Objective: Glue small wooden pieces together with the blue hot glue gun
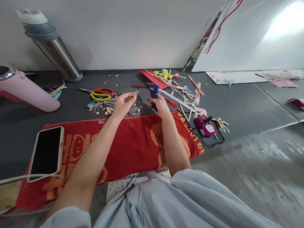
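The right hand (161,103) grips a glue gun (153,90), the left hand (123,103) pinches a clear strip (136,93); no glue seems applied yet.

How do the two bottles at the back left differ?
The steel bottle stands on its base, looks tilted in this view, and has a grey-and-white lid on. The pink bottle lies on its side, its dark mouth open to the camera. Both rest on the dark mat, away from either hand.

A phone (47,152) lies on the red towel (133,144) near scissors (101,94).
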`<action>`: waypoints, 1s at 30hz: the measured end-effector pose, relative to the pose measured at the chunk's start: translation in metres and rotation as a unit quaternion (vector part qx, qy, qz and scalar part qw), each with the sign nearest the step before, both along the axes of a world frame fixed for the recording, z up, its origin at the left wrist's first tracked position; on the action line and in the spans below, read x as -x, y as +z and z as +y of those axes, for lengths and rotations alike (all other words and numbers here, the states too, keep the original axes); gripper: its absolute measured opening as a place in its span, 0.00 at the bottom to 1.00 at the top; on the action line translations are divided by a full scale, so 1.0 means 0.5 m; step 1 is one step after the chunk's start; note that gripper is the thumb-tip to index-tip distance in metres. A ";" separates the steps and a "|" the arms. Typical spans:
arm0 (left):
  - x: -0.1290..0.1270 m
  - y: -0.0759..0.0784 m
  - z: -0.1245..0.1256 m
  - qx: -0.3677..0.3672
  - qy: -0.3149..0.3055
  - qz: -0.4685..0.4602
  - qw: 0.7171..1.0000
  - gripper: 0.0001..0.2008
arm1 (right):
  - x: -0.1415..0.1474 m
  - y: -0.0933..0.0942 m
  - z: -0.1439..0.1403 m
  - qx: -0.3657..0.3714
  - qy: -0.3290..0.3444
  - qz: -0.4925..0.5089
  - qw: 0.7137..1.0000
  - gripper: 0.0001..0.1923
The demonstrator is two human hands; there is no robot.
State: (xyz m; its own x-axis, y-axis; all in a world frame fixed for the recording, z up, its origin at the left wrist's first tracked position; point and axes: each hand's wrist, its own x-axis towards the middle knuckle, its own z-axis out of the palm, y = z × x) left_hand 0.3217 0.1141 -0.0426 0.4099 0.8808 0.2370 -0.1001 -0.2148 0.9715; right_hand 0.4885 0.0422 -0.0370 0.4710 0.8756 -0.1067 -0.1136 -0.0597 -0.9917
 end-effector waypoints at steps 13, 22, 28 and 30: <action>0.007 -0.013 0.009 -0.001 0.015 0.045 0.999 0.14 | 0.007 -0.003 0.000 0.022 -0.015 -0.018 0.999 0.08; 0.009 -0.018 0.018 0.010 0.023 0.047 0.999 0.11 | 0.010 -0.006 0.000 0.029 -0.017 -0.017 0.999 0.08; 0.026 -0.019 0.025 0.014 0.040 0.056 0.998 0.09 | 0.016 -0.004 -0.003 0.033 -0.024 -0.014 0.999 0.09; 0.031 -0.020 0.028 0.018 0.041 0.060 0.997 0.08 | 0.016 -0.001 -0.004 0.030 -0.033 -0.010 0.999 0.10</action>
State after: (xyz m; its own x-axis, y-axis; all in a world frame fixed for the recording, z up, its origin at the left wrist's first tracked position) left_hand 0.3063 0.1282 -0.0525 0.3589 0.9199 0.1579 0.0346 -0.1821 0.9827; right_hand 0.4807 0.0401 -0.0375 0.5296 0.8351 -0.1485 -0.0995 -0.1128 -0.9886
